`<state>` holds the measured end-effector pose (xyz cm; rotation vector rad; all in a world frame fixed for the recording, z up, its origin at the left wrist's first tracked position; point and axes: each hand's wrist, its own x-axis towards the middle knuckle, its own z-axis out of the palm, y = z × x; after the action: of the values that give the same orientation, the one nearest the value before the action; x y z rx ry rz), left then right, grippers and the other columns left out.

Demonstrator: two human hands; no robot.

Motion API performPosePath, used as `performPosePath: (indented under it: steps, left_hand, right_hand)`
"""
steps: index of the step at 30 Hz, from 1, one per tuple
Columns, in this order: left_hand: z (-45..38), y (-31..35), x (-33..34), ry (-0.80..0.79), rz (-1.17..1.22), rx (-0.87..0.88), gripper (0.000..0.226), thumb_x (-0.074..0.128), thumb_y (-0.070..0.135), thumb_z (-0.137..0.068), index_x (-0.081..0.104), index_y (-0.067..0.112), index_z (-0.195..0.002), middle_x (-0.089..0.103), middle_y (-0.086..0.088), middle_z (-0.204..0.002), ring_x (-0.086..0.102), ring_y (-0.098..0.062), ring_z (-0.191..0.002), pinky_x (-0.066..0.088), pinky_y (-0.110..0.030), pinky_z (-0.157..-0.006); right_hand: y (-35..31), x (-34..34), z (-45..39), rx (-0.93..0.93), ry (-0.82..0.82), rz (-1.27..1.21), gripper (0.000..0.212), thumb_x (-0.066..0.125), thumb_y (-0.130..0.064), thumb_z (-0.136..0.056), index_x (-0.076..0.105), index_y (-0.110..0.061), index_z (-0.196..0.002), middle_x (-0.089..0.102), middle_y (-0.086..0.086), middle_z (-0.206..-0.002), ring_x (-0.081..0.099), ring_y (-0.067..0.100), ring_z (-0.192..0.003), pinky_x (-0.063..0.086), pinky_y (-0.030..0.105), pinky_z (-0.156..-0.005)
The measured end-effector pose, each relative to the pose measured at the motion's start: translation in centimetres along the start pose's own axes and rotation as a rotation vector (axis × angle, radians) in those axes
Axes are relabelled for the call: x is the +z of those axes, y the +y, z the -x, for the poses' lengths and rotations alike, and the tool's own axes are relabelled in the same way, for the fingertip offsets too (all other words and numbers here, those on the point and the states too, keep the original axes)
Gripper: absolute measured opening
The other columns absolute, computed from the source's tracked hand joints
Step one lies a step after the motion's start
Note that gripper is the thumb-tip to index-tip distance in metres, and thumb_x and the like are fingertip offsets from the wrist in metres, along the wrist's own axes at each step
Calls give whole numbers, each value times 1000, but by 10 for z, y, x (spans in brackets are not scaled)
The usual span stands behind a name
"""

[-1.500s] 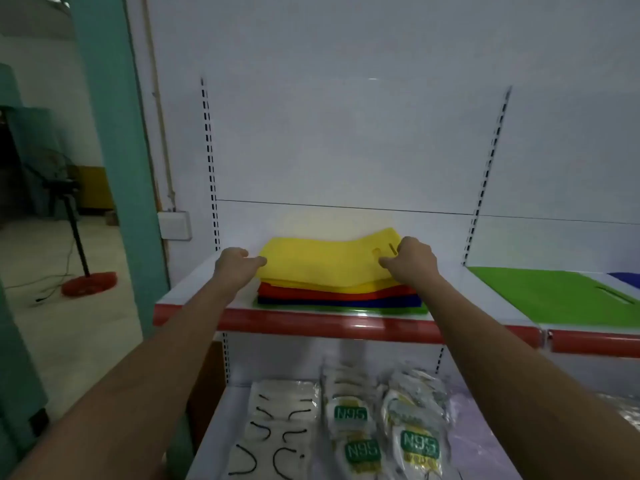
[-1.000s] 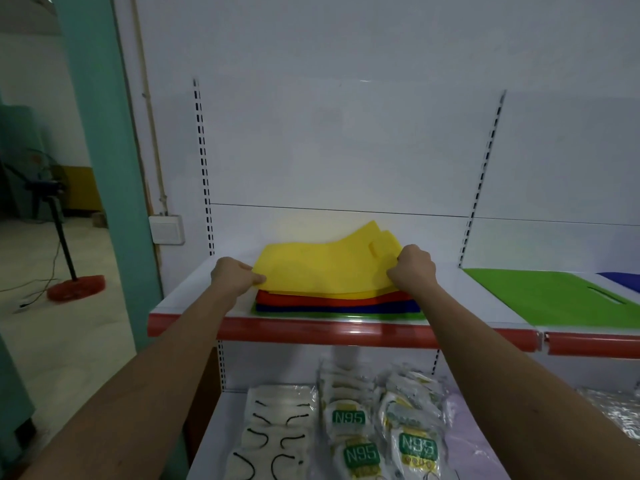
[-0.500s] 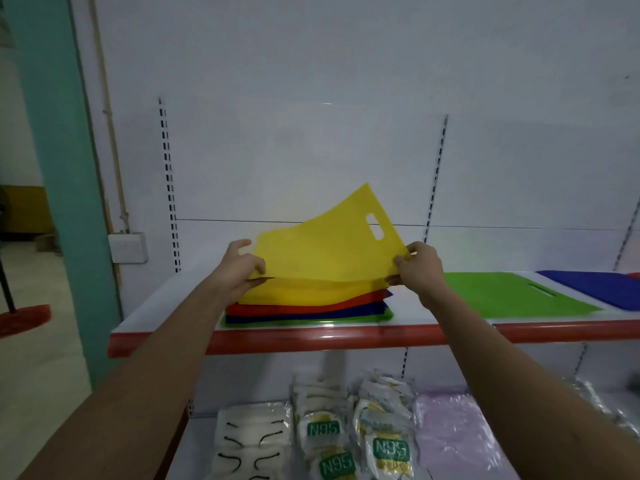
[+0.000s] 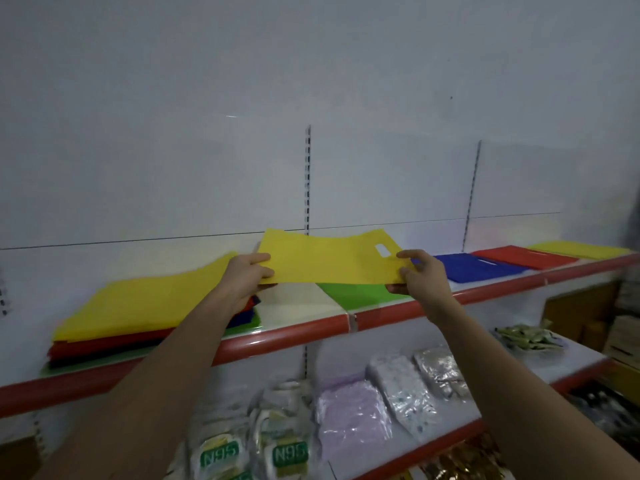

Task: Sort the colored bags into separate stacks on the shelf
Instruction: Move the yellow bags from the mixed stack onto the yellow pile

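My left hand and right hand pinch a yellow bag mid-frame, above the shelf.

White back panel with slotted black uprights and a thin horizontal seam. Upper shelf, white, edged by a red rail. Lower shelf, also red-edged, holds packaged goods. Cartons at far right. Lighting dim and even.
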<state>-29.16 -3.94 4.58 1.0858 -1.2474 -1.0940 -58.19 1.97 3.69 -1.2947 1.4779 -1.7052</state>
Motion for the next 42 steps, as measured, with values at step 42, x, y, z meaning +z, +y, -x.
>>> performPosePath:
  steps: [42]
  left_hand:
    - [-88, -113, 771, -634, 166, -127, 72, 63, -10, -87, 30, 3, -150, 42, -12, -143, 58, -28, -108, 60, -28, -65]
  right_hand:
    - [185, -642, -245, 250, 452, 143, 43, 39, 8, -100, 47, 0, -141, 42, 9, -125, 65, 22, -75, 59, 36, -72]
